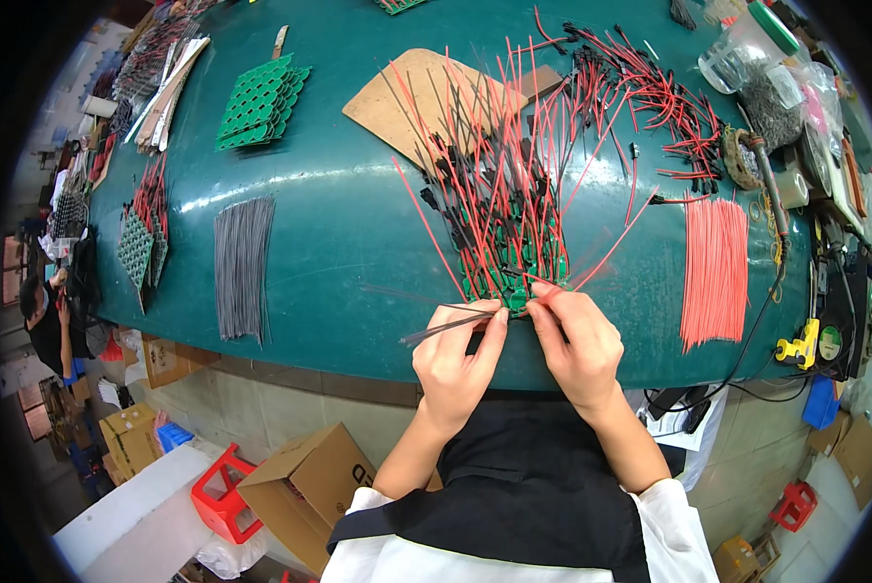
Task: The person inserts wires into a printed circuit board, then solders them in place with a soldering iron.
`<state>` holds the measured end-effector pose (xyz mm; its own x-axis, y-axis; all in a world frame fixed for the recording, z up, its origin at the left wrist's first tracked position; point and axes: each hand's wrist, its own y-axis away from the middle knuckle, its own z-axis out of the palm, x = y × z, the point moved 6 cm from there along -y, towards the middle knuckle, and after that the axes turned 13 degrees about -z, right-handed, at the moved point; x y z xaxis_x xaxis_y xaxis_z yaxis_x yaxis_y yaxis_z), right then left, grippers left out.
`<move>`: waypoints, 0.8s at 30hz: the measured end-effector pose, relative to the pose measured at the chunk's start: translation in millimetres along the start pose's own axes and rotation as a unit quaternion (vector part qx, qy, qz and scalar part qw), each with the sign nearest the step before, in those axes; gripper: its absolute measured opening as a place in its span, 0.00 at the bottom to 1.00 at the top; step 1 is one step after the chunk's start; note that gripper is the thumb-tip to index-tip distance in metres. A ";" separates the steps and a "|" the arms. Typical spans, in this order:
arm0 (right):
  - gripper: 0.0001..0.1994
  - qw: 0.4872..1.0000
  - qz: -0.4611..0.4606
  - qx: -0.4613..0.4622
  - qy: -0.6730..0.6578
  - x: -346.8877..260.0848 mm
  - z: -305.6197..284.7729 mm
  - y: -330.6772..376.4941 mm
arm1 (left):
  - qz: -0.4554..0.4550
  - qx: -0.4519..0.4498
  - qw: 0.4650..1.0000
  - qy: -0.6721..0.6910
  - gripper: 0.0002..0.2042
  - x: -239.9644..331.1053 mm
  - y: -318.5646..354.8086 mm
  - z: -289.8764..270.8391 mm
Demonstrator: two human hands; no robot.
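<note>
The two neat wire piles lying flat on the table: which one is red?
The right pile, near the yellow glue gun; the left pile is dark grey.

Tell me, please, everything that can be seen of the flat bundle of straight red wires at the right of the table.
The red wires form a broad, flat bundle of many thin, straight strands, plastic-coated in look, with slightly uneven near ends. No tie shows. They lie side by side on the green table, running front to back, well to the right of the right hand; neither hand touches them. A black connector lies near their far left corner.
</note>
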<state>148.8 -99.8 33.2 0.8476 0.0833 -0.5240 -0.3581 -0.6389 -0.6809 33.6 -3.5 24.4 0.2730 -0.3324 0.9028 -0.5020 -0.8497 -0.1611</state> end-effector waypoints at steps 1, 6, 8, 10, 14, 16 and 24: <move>0.14 1.000 -0.024 -0.004 0.016 -2.5 0.2 -0.8 | 0.016 0.005 1.000 -0.003 0.07 0.8 0.2 0.0; 0.20 0.999 -0.036 -0.021 0.026 -4.3 3.2 0.6 | 0.046 0.015 0.999 -0.020 0.08 2.5 1.3 0.7; 0.21 0.998 -0.045 -0.016 0.028 -5.0 2.8 2.3 | 0.058 0.015 0.997 -0.041 0.08 2.7 2.9 1.7; 0.21 0.998 -0.053 -0.015 0.027 -5.5 1.6 4.4 | 0.059 0.017 0.997 -0.039 0.08 3.0 3.6 2.1; 0.20 0.998 -0.051 -0.020 0.023 -7.0 -11.1 -0.4 | 0.068 0.021 0.996 -0.045 0.08 3.7 3.0 1.4; 0.18 0.999 -0.047 -0.001 0.027 -6.9 -19.8 -1.5 | 0.059 0.021 0.997 -0.039 0.08 3.0 3.6 1.6; 0.14 0.994 0.057 0.017 0.093 11.2 -66.8 12.9 | 0.094 0.026 0.994 -0.039 0.07 4.7 3.6 4.1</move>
<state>179.9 -158.3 52.8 0.8574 -0.1333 -0.4971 -0.4663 -0.6102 -0.6405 36.5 -9.8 26.4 0.2418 -0.5160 0.8217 -0.5075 -0.7891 -0.3461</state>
